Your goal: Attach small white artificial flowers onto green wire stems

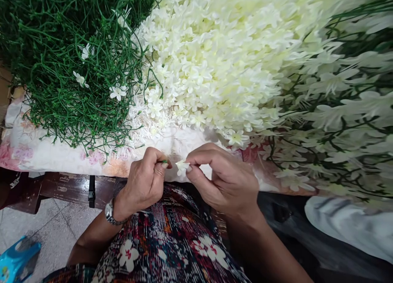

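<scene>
My left hand (145, 176), a watch on its wrist, is closed in a pinch on a small green plastic stem (164, 161), of which only a short tip shows. Facing it, my right hand (222, 180) pinches a single white artificial flower (182, 167) between thumb and forefinger. A narrow gap lies between stem and flower. Both hands are over the front edge of a table with a floral cloth (61, 152). Just beyond them spreads a big heap of loose white flowers (211, 66).
Green plastic stems (70, 66) are piled at the left, with a few white flowers caught in them. Finished-looking sprays of white flowers on green stems (344, 111) cover the right side. A blue plastic stool (20, 258) stands on the floor at lower left.
</scene>
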The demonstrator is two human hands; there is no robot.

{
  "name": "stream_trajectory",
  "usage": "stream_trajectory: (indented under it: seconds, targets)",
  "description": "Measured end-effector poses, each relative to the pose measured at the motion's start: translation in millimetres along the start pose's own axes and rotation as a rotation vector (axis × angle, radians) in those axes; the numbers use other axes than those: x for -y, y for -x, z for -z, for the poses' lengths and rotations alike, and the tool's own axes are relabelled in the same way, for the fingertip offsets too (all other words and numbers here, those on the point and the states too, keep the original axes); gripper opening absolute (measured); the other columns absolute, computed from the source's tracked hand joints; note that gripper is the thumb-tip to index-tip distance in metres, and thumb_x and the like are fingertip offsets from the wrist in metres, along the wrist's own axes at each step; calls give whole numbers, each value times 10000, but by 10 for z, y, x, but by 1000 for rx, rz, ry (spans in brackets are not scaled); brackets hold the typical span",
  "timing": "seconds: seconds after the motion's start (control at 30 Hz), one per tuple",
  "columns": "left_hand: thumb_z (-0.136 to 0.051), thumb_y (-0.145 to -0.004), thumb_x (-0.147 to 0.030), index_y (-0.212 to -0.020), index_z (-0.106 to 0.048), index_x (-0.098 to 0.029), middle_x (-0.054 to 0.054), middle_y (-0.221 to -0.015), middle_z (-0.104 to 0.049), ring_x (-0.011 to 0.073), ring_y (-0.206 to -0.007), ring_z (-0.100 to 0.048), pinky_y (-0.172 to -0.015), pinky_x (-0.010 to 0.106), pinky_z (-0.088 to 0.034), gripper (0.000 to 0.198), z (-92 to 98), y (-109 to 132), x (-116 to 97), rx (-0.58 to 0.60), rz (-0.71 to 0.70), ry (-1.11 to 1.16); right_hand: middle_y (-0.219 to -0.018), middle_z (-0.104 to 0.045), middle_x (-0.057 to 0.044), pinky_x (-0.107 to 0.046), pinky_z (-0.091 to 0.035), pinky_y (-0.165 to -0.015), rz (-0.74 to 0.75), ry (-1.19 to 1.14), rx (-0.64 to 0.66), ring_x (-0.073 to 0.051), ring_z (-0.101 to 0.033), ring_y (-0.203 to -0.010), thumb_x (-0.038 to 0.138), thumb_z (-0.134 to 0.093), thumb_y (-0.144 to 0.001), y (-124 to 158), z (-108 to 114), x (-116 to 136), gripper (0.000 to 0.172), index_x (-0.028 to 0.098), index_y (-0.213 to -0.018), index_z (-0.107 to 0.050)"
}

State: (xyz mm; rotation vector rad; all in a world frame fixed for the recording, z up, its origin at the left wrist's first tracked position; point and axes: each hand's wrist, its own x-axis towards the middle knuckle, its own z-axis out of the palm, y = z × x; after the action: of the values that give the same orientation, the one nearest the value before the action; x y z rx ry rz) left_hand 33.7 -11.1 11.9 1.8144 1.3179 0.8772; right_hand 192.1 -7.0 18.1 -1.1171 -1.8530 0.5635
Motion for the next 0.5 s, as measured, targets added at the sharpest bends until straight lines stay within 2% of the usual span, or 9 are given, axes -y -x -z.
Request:
stream_trajectory:
  seconds: [0.27,0.5]
  targets:
    - [-505,-738,-67,-781,-563,-153,-4,-698,-610,69,-627,-562,-588,175,-456,113,-15,-18,10,-122,-148,-48,-685,-553,-26,-236,-438,-591,177,225,150,-106,-517,-652,92,-506,-732,-81,59,14,83,161,-778,-512]
    - [-464,-752,-57,-807,-572,-147,16,-710,-622,80,-638,-569,-602,197,-486,150,-21,-19,44,-95,-181,-73,-682,-549,-26,-258,-437,-597,205,335,184,-124,-518,-663,117,-486,-748,-57,37,4,59,174,-752,-500]
